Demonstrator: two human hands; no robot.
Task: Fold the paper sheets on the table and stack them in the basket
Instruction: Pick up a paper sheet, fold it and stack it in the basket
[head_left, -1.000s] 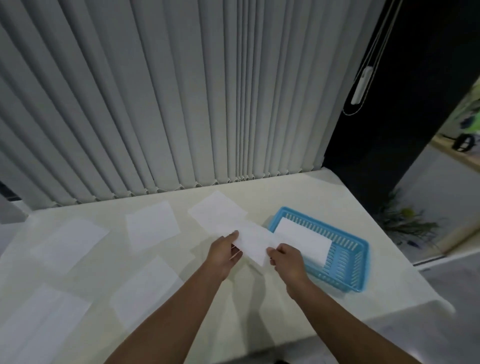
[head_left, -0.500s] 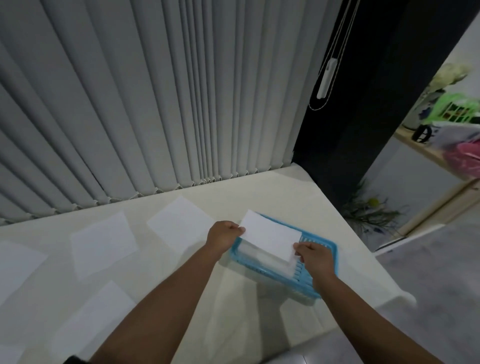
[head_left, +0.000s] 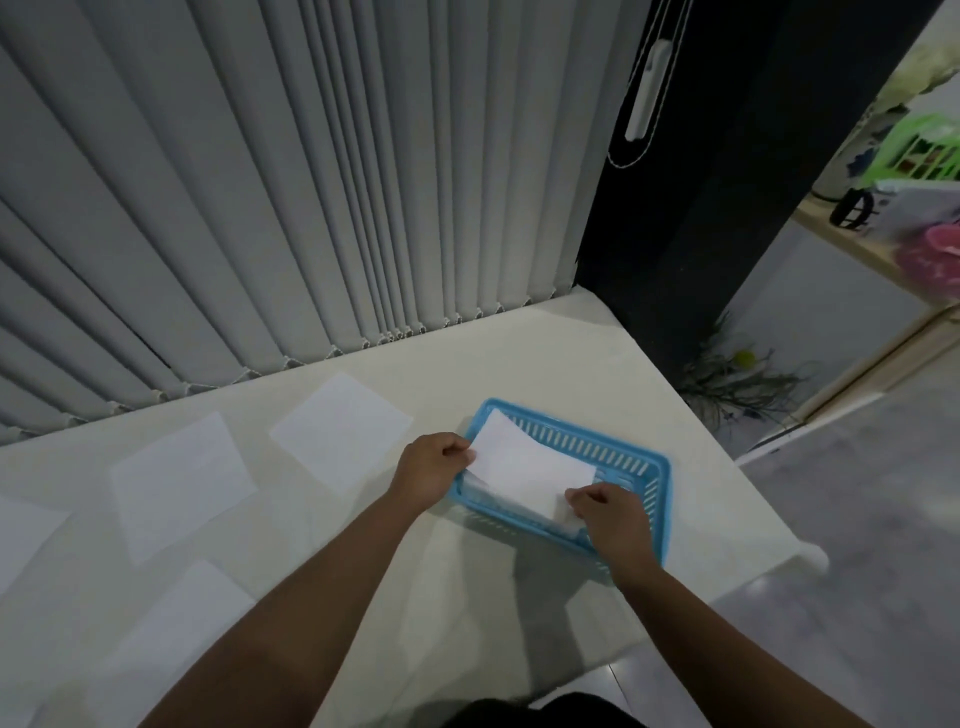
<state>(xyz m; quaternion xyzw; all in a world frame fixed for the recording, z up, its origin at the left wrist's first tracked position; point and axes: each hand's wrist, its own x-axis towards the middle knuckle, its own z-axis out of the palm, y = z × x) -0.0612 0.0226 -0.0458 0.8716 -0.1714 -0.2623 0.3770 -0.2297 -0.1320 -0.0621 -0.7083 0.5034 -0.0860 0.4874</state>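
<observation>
- Blue basket (head_left: 655, 499) sits on the right part of the pale table (head_left: 545, 374), near its near edge.
- Folded sheet (head_left: 530, 462) held flat over the basket's inside, just above more white paper already lying in it.
- Left hand (head_left: 431, 470): fingers curled, pinching the sheet's left end at the basket's left rim.
- Right hand (head_left: 610, 514): fingers curled, pinching the sheet's near right corner, over the basket's near wall.
- Unfolded sheets lie flat to the left: one (head_left: 340, 431) just beside the basket, another (head_left: 182, 480) farther left, a third (head_left: 171, 639) nearer.
- Grey vertical blinds (head_left: 311, 182) hang along the far edge.
</observation>
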